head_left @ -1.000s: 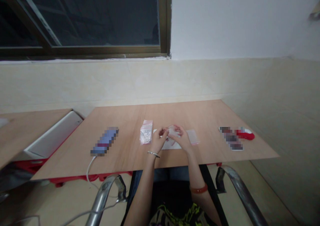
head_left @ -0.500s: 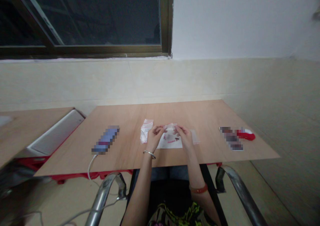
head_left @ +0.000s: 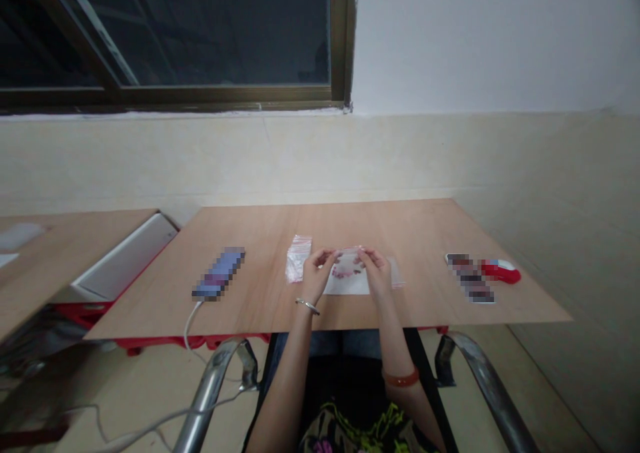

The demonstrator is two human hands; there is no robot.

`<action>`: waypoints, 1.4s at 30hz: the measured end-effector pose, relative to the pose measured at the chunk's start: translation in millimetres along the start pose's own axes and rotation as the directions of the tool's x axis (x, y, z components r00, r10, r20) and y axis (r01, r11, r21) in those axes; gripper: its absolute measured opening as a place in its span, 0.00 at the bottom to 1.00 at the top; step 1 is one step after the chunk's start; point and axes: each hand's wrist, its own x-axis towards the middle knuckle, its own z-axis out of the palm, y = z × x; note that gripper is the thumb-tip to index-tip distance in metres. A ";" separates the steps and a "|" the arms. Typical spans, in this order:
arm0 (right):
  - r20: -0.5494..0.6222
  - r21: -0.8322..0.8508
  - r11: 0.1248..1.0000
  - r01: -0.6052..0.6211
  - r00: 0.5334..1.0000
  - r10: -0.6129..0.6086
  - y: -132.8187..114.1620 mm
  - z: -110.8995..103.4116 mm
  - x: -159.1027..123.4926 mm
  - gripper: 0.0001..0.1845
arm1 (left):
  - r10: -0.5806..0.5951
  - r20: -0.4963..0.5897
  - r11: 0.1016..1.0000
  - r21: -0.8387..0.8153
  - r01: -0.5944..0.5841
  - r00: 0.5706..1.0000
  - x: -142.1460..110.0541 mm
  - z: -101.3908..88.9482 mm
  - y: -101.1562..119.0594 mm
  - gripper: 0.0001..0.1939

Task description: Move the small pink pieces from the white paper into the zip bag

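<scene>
I have the left hand (head_left: 317, 276) and right hand (head_left: 375, 273) gripping closed, pinching a clear bag (head_left: 349, 263) just above a white sheet (head_left: 347, 286) on the tabletop (head_left: 400, 229), with a second bag (head_left: 299, 258) just beside the left hand.

left hand (head_left: 317, 276), right hand (head_left: 376, 273) | both pinch clear plastic bag (head_left: 349, 264) | over white paper (head_left: 347, 287) | on wooden table (head_left: 260, 293)

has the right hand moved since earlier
Yes, slightly: the right hand has shifted to the person's right, away from the blurred phone, and now sits further from the left hand.
</scene>
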 end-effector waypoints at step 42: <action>0.054 0.027 0.990 -0.140 0.989 0.138 -8.2 13.8 -6.7 0.15 | 0.005 0.022 0.996 0.088 -0.007 1.000 -4.6 13.2 -4.7 0.13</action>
